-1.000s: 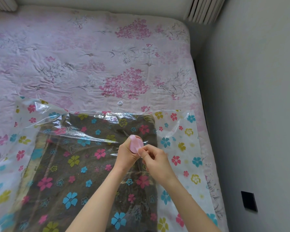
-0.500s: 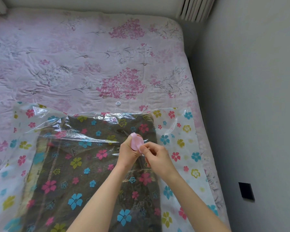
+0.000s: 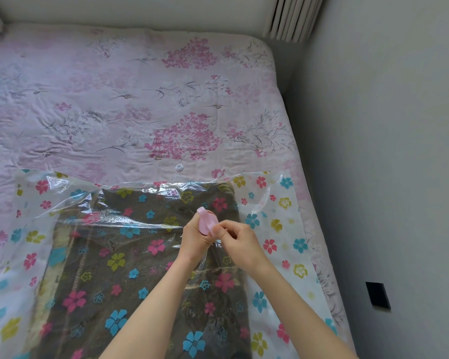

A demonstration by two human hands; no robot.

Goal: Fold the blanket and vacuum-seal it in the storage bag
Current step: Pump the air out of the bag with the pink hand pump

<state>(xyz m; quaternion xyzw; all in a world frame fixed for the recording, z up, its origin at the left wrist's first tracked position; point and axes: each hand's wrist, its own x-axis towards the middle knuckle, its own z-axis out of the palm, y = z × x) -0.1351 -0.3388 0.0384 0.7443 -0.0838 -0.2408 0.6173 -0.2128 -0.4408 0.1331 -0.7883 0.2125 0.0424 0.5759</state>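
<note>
A clear storage bag (image 3: 278, 218) printed with coloured flowers lies flat on the bed. Inside it lies the folded brown blanket (image 3: 130, 257). Above the bag's middle, my left hand (image 3: 195, 237) grips a round pink valve piece (image 3: 206, 222) and lifts the plastic a little. My right hand (image 3: 237, 240) pinches the edge of that pink piece with thumb and fingertips. Part of the pink piece is hidden by my fingers.
A small white round cap (image 3: 179, 167) lies on the pink flowered bedspread (image 3: 130, 104) just beyond the bag's far edge. A grey wall (image 3: 389, 177) runs along the bed's right side, with a black socket (image 3: 377, 295) low on it.
Both hands stay at the pink valve piece; the fingers shift slightly on it. The view has drifted a little.
</note>
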